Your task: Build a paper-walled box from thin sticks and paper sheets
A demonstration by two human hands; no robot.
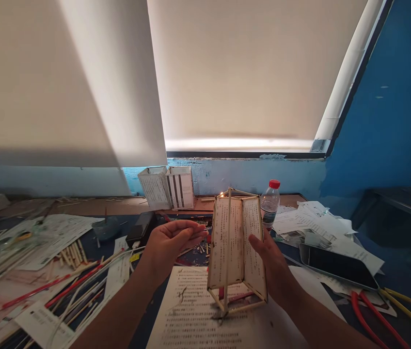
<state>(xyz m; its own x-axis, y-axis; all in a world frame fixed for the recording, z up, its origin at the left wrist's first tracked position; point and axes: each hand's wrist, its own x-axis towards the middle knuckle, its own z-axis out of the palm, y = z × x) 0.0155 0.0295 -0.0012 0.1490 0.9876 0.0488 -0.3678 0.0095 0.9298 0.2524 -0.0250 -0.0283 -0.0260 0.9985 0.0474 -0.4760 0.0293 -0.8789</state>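
My right hand (274,266) grips an upright frame of thin wooden sticks with printed paper panels (232,242) by its right side, thumb on the near panel. The side facing me is partly uncovered, with one stick running up its middle. A small bright orange spot glows at the frame's top left corner. To the left, my left hand (172,245) is held with thumb and fingertips pressed together, apart from the frame. Anything between those fingertips is too small to make out. Under the frame lies a printed sheet (183,310).
Two paper-covered boxes (180,189) stand by the wall. A red-capped bottle (271,206), loose papers (307,218), a phone (338,266) and red-handled pliers (365,315) are right. Left lie scattered sticks (72,254), red straw-like rods (67,286), a black box (142,228) and a small cup (105,228).
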